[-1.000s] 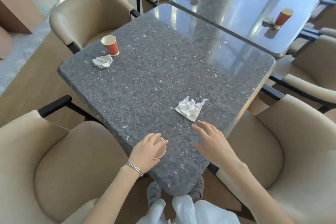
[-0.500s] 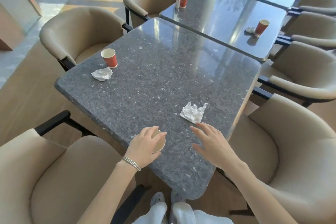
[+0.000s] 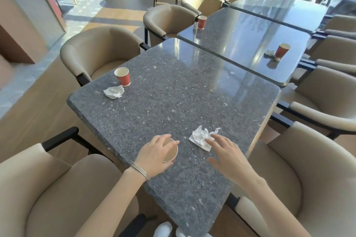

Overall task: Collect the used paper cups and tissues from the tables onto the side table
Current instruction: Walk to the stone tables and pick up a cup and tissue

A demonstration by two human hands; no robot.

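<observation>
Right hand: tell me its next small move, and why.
Probably close the fingers on the crumpled tissue and lift it. The right hand is open with fingertips already on its edge, while the left hand grips the near paper cup.

Near cup [image 3: 170, 152] left of tissue [image 3: 202, 137] on table [image 3: 173, 102]; far cup [image 3: 122, 76] behind second tissue [image 3: 113, 92].

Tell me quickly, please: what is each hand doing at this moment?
Left hand: closed around the near paper cup on the table.
Right hand: open, holding nothing, fingertips at the near crumpled tissue.
</observation>
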